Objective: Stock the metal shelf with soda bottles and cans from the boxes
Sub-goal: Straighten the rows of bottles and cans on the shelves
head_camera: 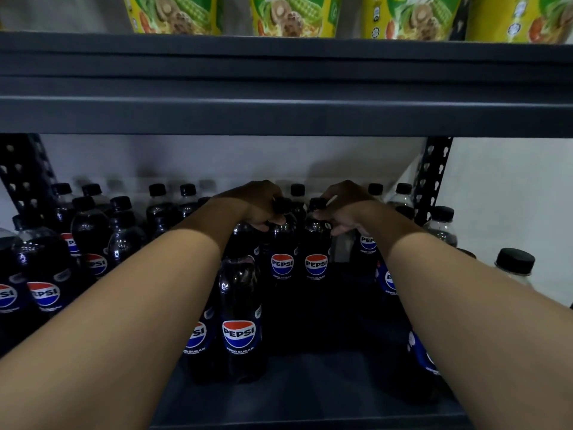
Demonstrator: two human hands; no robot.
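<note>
Both my arms reach deep into the dark metal shelf (310, 395). My left hand (257, 203) grips the neck and cap of a black Pepsi bottle (282, 262) standing upright mid-shelf. Right beside it stands a second Pepsi bottle (316, 262), whose neck my right hand (344, 209) holds. The two bottles stand side by side, labels facing me. Several more Pepsi bottles fill the left side (43, 290) and the back row. Another Pepsi bottle (240, 321) stands in front of my left forearm.
A shelf beam (279, 116) hangs low overhead, with yellow-green snack packs (294, 17) above it. Perforated uprights (431, 181) stand at both back corners. Clear bottles with black caps (514, 265) stand at the right. Bare shelf floor shows at the front centre.
</note>
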